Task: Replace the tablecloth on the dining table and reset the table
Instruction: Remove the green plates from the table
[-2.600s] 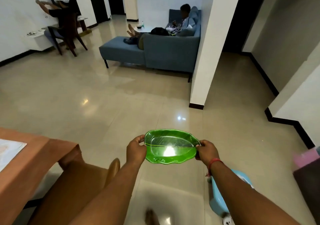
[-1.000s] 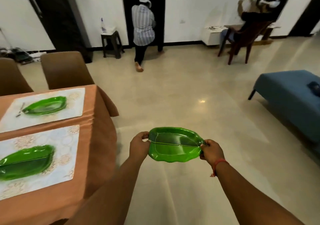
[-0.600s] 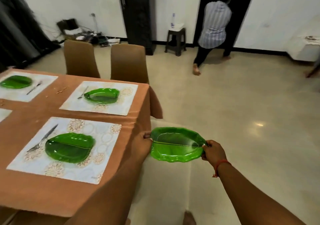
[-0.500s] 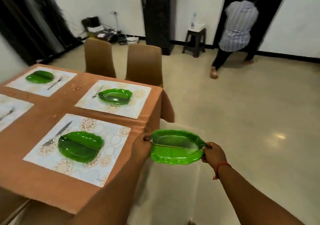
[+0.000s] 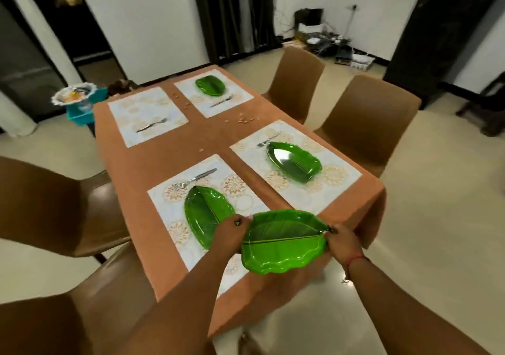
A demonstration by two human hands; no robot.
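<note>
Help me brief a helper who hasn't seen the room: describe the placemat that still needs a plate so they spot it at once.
Start at the dining table under the orange tablecloth, which carries four pale floral placemats. Go to the far end, the corner nearest the blue bin on the floor. That bare placemat holds only a fork, while the other three each have a green leaf-shaped plate.

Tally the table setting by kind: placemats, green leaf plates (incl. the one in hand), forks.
Placemats: 4
Green leaf plates: 4, three on placemats, one carried between left hand and right hand
Forks: 4
Total: 12
</note>
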